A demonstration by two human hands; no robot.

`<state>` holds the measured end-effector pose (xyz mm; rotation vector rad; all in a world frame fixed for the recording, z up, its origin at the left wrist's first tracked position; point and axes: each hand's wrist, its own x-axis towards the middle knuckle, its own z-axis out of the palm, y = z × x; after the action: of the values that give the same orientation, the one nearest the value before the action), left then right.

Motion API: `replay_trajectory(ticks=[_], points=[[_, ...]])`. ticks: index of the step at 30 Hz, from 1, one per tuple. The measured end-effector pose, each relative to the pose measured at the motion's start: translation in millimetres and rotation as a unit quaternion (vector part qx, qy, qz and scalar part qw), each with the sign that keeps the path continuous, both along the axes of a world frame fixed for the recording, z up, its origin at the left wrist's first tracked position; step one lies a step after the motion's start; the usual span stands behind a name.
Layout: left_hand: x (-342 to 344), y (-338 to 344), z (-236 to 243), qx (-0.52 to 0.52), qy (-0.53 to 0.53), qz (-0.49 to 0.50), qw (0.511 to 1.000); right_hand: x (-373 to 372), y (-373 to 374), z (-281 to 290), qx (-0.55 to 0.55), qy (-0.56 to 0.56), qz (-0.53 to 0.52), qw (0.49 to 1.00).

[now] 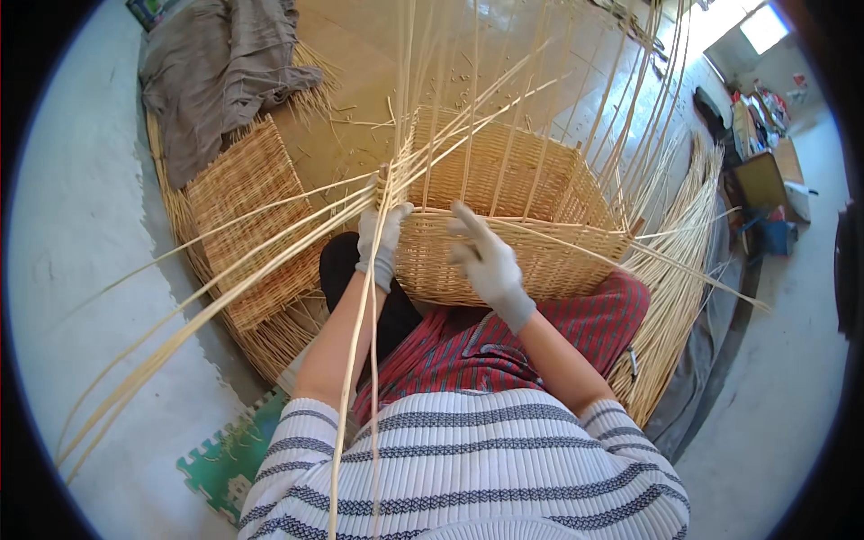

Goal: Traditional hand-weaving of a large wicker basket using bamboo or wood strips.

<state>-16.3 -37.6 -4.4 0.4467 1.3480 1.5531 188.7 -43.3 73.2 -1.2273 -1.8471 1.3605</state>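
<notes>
An unfinished wicker basket [522, 171] with tall upright stakes lies across my lap, its near wall [432, 256] towards me. My left hand [382, 236], in a pale work glove, is closed round the basket's left near corner, where several long willow rods [270, 256] cross and fan out. Two of these rods hang down over my left forearm. Also gloved, my right hand [489, 261] is held in front of the near wall with its index finger stretched towards the rim and its fingers apart. I see nothing held in it.
A flat woven panel [247, 216] leans on bundled rods at the left, below a grey cloth [220, 72]. At the right lies a big sheaf of loose rods [670, 306]. Offcuts dot the floor beyond the basket. A green foam mat [229, 459] is at lower left.
</notes>
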Motion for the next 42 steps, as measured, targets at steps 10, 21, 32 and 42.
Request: replay_trajectory(ticks=[10, 21, 32, 42], points=[[15, 5, -11, -0.040, 0.124, 0.007, 0.991, -46, 67, -12, 0.082, -0.248, 0.190, 0.947], [76, -30, 57, 0.098, 0.155, -0.077, 0.980, 99, 24, -64, -0.213, 0.294, -0.162, 0.918], [67, 36, 40, -0.149, 0.174, -0.310, 0.923, 4, 143, 18, 0.390, 0.012, -0.167, 0.906], [64, 49, 45, -0.055, 0.215, -0.314, 0.923, 111, 58, -64, -0.042, 0.385, -0.225, 0.894]])
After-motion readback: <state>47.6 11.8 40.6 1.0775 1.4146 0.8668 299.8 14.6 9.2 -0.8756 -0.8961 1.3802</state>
